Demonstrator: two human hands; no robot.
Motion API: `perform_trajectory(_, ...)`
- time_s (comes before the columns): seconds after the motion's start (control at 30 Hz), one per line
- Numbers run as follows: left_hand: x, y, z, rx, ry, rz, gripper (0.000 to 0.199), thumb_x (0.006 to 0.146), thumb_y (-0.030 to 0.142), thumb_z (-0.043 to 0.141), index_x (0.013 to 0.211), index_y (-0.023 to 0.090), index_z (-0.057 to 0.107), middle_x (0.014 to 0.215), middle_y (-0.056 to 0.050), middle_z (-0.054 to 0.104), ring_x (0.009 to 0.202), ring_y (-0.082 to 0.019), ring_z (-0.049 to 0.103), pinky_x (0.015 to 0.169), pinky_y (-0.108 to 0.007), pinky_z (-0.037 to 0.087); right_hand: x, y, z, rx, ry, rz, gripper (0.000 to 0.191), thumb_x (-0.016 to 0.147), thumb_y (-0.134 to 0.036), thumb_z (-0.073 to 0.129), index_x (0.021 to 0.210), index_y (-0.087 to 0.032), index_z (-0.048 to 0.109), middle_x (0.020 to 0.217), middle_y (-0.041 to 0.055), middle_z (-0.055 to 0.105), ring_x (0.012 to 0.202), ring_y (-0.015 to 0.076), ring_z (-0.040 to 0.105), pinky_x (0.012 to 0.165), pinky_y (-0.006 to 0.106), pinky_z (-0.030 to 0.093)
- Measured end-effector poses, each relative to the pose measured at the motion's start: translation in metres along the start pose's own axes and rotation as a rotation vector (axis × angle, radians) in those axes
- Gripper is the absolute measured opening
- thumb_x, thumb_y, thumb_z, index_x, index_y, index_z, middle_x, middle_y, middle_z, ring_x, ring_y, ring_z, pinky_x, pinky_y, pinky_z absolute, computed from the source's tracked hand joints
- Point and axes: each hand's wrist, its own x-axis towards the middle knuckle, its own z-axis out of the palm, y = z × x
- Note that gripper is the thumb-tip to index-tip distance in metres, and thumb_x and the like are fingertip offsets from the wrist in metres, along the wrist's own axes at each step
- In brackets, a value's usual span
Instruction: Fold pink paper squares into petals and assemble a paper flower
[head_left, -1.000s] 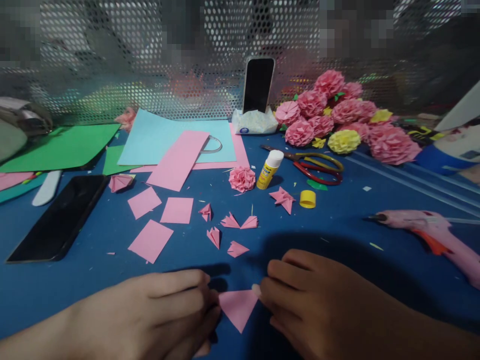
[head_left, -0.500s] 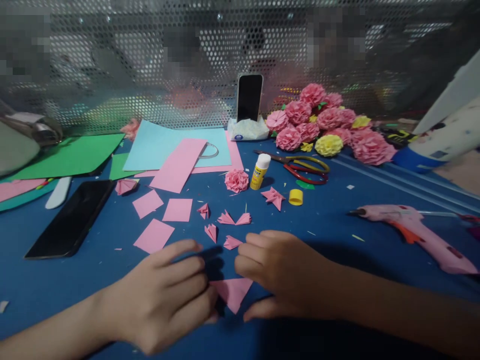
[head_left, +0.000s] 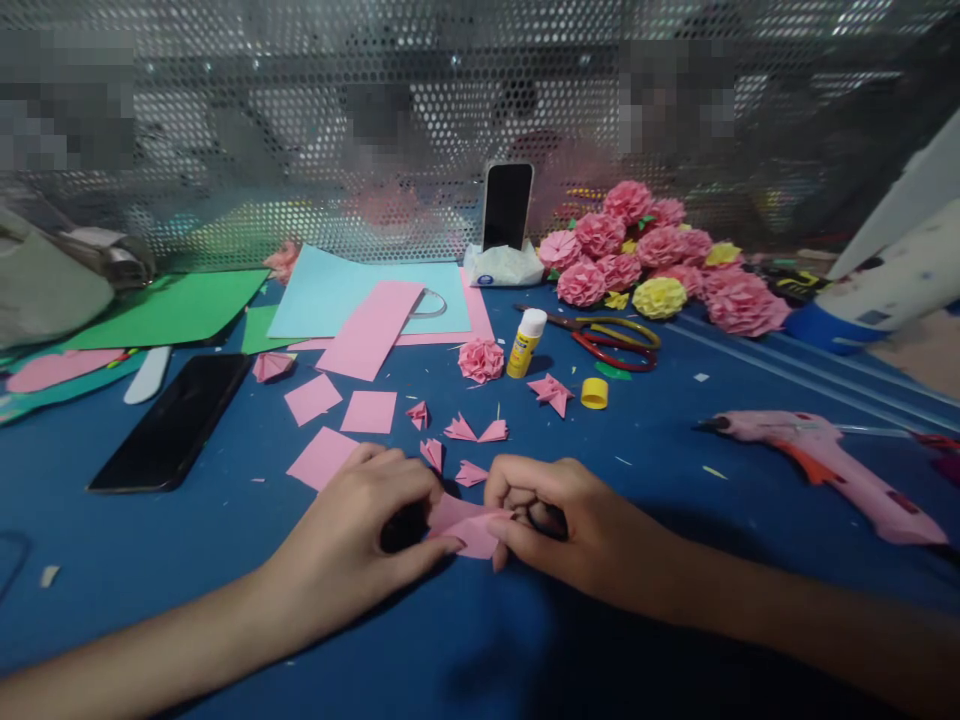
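Note:
Between my hands, a pink paper piece is partly folded over itself. My left hand pinches its left side, with the thumb along the lower edge. The right side of the paper is gripped by the thumb and fingers of my right hand. Just beyond lie small folded pink pieces, several in all. Flat pink squares rest to the left of them. A pink paper star and a pink paper flower sit farther back. Parts of the held paper are hidden by my fingers.
A glue stick, its yellow cap and scissors are behind. At right lies a pink glue gun; at left, a black phone. Paper flowers and a propped phone stand near the perforated metal panel.
The pink paper, a flat triangle pointing toward me before, is now lifted and partly opened. Both hands have closed on its sides. The view has shifted slightly left.

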Motion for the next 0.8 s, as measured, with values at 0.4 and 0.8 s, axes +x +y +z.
perform_trajectory(0.4, -0.003, 0.011, -0.003, -0.035, -0.127, 0.086, 0.028, 0.102, 0.017, 0.035, 0.076, 0.018, 0.045, 0.074, 0.002, 0.051, 0.071, -0.015, 0.045, 0.075, -0.033, 0.031, 0.0, 0.007, -0.001, -0.468, -0.049, -0.142, 0.02, 0.095, -0.022, 0.049, 0.076, -0.019, 0.046, 0.078, -0.0007, 0.055, 0.073, 0.0148, 0.047, 0.064, 0.028, 0.029)
perform_trajectory(0.8, -0.001, -0.006, 0.004, 0.368, 0.012, 0.409, 0.024, 0.104, 0.015, 0.038, 0.096, 0.016, 0.061, 0.085, -0.003, 0.061, 0.077, -0.019, 0.051, 0.088, -0.04, 0.034, 0.005, 0.032, -0.002, -0.538, 0.026, -0.551, 0.017, 0.103, -0.018, 0.044, 0.108, -0.017, 0.06, 0.103, 0.0052, 0.068, 0.094, 0.0182, 0.054, 0.085, 0.033, 0.042)
